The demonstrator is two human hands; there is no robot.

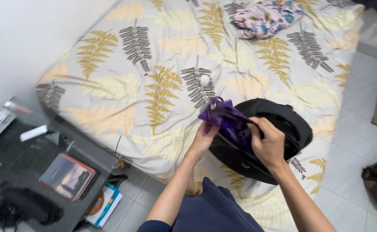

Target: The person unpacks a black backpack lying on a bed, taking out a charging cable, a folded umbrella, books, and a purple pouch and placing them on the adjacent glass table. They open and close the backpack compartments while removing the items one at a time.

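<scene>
Navy fabric, likely the person's clothing (214, 206), fills the bottom centre of the frame, and both bare forearms rise from it toward the middle. The left hand (203, 137) curls under a purple folding umbrella (229, 122), gripping its lower folds from beneath, while the right hand (268, 144) clamps over the upper side with fingers bent, thumb pressing the cloth. Holding it from both sides seems to keep the loose canopy gathered in a bundle, so the folds stay together; a short dark strap or shaft runs across the top to a small metal tip at the left end.

Just behind the hands, in the centre right of the frame, a black backpack (278, 129) lies on the edge of the bed with its mouth open toward the person, which puts the opening right below the umbrella. The bed (154, 86) beyond wears a cream sheet printed with yellow and grey fern leaves. A small white round object (204, 80) sits on the sheet above the hands. Farthest off, at the top of the frame, a crumpled pink floral garment (268, 17) lies.

At lower left a dark table (21, 159) carries a book (67, 176) and a white remote (33, 132).
</scene>
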